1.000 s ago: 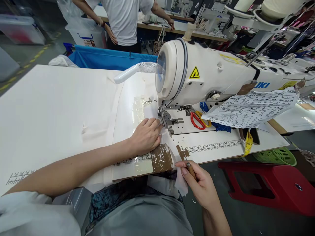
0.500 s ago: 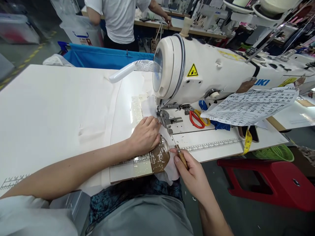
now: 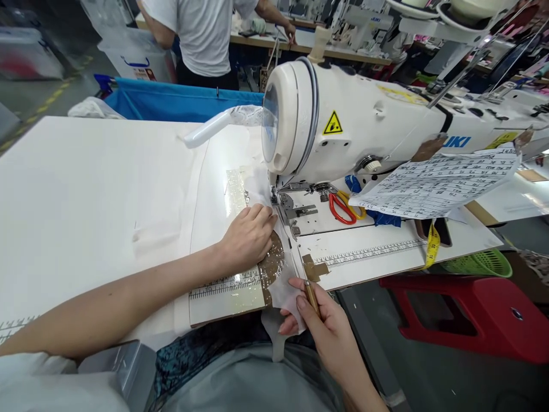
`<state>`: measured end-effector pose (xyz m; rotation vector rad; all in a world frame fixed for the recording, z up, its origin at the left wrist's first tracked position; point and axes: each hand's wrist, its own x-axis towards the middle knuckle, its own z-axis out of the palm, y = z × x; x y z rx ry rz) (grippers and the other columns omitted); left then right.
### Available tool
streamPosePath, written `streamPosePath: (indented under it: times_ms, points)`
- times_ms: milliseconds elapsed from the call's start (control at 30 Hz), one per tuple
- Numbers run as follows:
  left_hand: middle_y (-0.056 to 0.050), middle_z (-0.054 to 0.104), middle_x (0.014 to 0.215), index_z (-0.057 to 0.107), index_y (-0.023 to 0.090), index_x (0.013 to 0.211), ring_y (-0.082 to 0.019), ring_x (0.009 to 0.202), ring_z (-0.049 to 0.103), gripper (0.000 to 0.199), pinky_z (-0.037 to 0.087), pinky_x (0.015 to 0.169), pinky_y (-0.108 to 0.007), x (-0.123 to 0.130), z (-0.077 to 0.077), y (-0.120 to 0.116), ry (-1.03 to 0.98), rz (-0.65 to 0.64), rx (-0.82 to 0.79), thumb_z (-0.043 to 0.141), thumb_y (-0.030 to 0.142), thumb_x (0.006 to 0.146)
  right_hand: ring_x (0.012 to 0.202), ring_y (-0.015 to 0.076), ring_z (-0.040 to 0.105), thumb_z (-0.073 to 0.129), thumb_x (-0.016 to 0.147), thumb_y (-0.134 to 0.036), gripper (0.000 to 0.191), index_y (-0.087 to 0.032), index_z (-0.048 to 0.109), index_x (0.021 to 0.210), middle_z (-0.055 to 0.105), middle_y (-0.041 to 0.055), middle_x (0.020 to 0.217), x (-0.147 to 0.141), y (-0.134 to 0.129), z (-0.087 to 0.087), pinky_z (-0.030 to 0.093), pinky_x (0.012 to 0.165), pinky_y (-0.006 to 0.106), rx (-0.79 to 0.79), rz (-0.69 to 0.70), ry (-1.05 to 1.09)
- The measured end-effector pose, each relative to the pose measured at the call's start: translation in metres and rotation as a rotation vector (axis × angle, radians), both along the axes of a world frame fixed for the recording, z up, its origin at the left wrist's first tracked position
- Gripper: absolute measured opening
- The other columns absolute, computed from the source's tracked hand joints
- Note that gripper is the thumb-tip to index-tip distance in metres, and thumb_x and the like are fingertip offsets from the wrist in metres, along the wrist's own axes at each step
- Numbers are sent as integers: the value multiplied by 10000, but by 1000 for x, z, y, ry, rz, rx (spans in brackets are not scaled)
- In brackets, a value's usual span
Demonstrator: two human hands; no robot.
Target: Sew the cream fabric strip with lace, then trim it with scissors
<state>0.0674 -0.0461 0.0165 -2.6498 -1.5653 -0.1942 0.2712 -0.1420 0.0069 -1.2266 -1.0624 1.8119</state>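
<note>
White fabric (image 3: pixel 285 289) runs from under the needle area of a white sewing machine (image 3: pixel 343 120) down over the table's front edge. My left hand (image 3: pixel 251 237) lies on the fabric just left of the needle, its fingers curled together and pressing down. My right hand (image 3: pixel 319 315) is at the front edge, closed around the wooden handle of a thin metal awl (image 3: pixel 312 297). The awl's shaft points up toward the presser foot, and the fabric's lower end passes by the right fingers. Brown tape (image 3: pixel 271 263) shows on the table beside the fabric.
Red and yellow scissors (image 3: pixel 342 208) lie right of the needle. A handwritten paper (image 3: pixel 437 183) hangs from the machine. A yellow tape measure (image 3: pixel 432 246) hangs at the edge. A red stool (image 3: pixel 472 315) stands at right. Behind a blue cloth bin (image 3: pixel 180 98), a person (image 3: pixel 201 37) stands.
My right hand has moved down and slightly left with the awl, and the fabric there now extends further below the table's edge. My left hand has shifted slightly left in view.
</note>
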Motion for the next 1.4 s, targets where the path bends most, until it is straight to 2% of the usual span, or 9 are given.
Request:
streamPosePath:
  times_ms: [133,300,467,600,933,1400]
  points:
    - [-177,499,1210,485,30,1316,-302,1081,432,426,420,907,-426,0,-4,3,-6,11,24,376,218,949,606,176,674,593,944,-559,488,-152,556,1210,675,53,811,6,1,-3,563,602,273,133,43,-123]
    - [-175,510,1226,503,39,1308,-299,1107,444,426,417,928,-429,-3,-10,14,-27,35,44,368,221,947,572,142,646,517,1006,-493,381,-172,568,1204,657,35,818,7,4,-5,539,583,244,248,65,-170]
    - [-171,519,1262,518,33,1324,-297,1181,438,437,339,1056,-452,-8,-13,18,-55,31,67,358,216,962,577,142,643,502,1020,-449,323,-181,581,1183,647,30,812,10,6,-6,548,573,246,314,56,-184]
    - [-170,514,1304,512,35,1340,-310,1241,409,451,277,1120,-481,-6,-11,10,-56,-4,95,371,224,956,566,140,643,505,1020,-428,294,-183,598,1155,646,26,795,12,6,-4,553,559,239,339,76,-159]
    - [-184,513,1280,543,16,1261,-316,1205,427,420,325,1103,-474,2,-9,4,-27,-53,129,398,210,917,498,122,624,546,988,-475,331,-173,598,1115,636,10,770,6,17,5,531,500,209,269,81,-169]
    - [-187,509,1297,538,18,1274,-316,1207,422,417,372,1056,-447,1,-7,7,-5,-16,89,450,224,922,528,120,623,484,1007,-506,359,-188,575,1144,641,31,873,-2,38,4,540,537,229,331,199,-250]
